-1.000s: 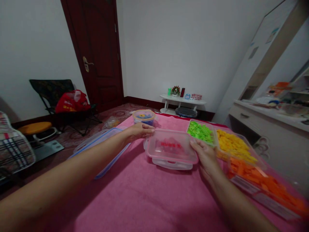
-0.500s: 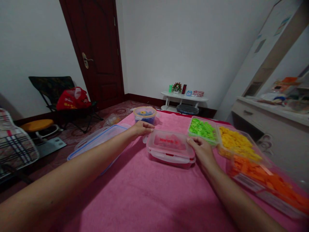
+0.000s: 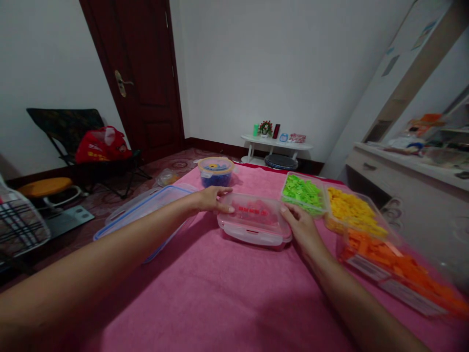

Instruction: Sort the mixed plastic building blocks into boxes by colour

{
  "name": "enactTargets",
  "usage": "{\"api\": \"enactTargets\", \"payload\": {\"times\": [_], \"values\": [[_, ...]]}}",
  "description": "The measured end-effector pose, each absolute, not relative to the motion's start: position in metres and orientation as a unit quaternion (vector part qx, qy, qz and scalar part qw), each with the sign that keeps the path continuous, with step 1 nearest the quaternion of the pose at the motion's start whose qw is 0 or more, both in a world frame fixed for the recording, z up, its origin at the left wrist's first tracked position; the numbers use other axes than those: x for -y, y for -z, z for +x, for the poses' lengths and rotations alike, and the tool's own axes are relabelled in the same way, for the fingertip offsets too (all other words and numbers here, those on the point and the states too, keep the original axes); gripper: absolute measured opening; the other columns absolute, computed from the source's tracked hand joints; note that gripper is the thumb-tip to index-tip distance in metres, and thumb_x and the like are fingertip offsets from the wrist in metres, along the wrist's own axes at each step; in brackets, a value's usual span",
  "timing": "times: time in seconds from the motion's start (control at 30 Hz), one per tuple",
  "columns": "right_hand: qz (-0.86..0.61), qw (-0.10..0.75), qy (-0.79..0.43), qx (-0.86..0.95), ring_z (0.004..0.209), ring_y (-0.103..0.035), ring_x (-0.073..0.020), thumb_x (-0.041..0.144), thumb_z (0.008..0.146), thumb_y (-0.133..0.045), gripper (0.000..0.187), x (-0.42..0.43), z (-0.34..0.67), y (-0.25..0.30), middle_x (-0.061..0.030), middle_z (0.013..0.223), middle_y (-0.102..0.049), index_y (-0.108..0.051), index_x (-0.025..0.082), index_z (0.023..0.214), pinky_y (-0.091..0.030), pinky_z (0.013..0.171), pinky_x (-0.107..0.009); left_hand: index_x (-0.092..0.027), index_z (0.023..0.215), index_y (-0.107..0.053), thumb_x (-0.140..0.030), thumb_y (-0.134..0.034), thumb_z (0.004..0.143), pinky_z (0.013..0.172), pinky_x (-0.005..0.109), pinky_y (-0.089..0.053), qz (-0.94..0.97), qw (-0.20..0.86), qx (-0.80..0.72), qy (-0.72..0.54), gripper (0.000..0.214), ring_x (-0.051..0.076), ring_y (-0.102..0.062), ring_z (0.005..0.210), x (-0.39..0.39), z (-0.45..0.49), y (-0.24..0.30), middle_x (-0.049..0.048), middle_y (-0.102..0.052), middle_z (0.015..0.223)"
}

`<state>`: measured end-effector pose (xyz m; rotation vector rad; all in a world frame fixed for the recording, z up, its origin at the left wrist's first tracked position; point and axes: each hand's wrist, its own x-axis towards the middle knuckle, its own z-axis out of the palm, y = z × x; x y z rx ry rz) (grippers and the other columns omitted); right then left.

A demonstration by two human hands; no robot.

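Note:
A clear plastic food container (image 3: 252, 220) with red lettering on its lid and reddish contents stands on the pink cloth before me. My left hand (image 3: 212, 200) holds its left back corner, thumb on top of the lid and fingers behind. At the right edge my right hand (image 3: 300, 225) grips it, thumb on the lid rim and fingers along the side. The front clip flap hangs outward over the box's front. Behind my left hand sits a round lidded container (image 3: 216, 172) of blue pieces.
Lidless boxes of green pieces (image 3: 302, 193), yellow pieces (image 3: 351, 210) and orange pieces (image 3: 399, 266) line the right side. A large blue-rimmed lid (image 3: 146, 215) lies to the left, partly under my left forearm. The pink cloth (image 3: 205, 298) covers the table.
My left hand has come down onto the lid's left corner, its thumb now on top. The lid sits lower and straighter on the container. The view has shifted slightly.

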<state>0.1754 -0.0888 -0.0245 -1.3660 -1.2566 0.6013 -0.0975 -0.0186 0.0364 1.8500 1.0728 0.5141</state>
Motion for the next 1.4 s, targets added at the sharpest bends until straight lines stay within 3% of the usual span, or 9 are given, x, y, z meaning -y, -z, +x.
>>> {"api": "enactTargets", "payload": {"times": [0.1,0.27,0.6,0.87,1.4], "values": [[-0.581,0.557,-0.222,0.550,0.106,-0.057,-0.0253,0.043,0.076,-0.055,0.046,0.091,0.175,0.026,-0.0121,0.116,-0.062,-0.061,0.014,0.111,-0.040,0.097,-0.043,-0.017,0.141,-0.033,-0.046,-0.079,0.051,0.099,0.034,-0.038,0.789,0.424,-0.406,-0.178,0.106,0.029,-0.042,0.126,0.023,-0.102,-0.037,0.0125,-0.039,0.143],[-0.582,0.559,-0.210,0.552,0.102,-0.059,-0.0245,0.040,0.077,-0.055,0.042,0.094,0.175,0.024,-0.0111,0.112,-0.064,-0.062,0.015,0.110,-0.042,0.094,-0.043,-0.017,0.143,-0.029,-0.050,-0.075,0.056,0.106,0.035,-0.030,0.815,0.385,-0.394,-0.178,0.105,0.029,-0.035,0.131,0.031,-0.102,-0.038,0.0120,-0.031,0.147],[-0.611,0.538,-0.141,0.564,0.095,-0.061,-0.0245,0.035,0.075,-0.055,0.039,0.098,0.174,0.011,-0.0118,0.106,-0.067,-0.065,0.014,0.106,-0.046,0.087,-0.041,-0.017,0.134,-0.046,-0.041,-0.079,0.052,0.099,0.031,-0.036,0.776,0.396,-0.422,-0.252,0.092,0.029,-0.046,0.123,0.033,-0.095,-0.039,0.0105,-0.046,0.138],[-0.611,0.549,-0.177,0.542,0.088,-0.063,-0.0250,0.036,0.070,-0.059,0.044,0.096,0.174,-0.001,-0.0149,0.100,-0.068,-0.066,0.007,0.102,-0.048,0.082,-0.040,-0.015,0.132,-0.048,-0.041,-0.079,0.053,0.092,0.032,-0.042,0.770,0.403,-0.433,-0.239,0.089,0.029,-0.054,0.114,0.027,-0.093,-0.039,0.0123,-0.050,0.134],[-0.621,0.515,-0.120,0.578,0.084,-0.063,-0.0217,0.035,0.076,-0.055,0.035,0.097,0.178,0.013,-0.0104,0.100,-0.069,-0.067,0.014,0.101,-0.048,0.080,-0.036,-0.014,0.133,-0.046,-0.043,-0.078,0.055,0.090,0.029,-0.044,0.759,0.429,-0.426,-0.240,0.089,0.028,-0.052,0.116,0.022,-0.094,-0.030,0.0128,-0.050,0.134]]}}
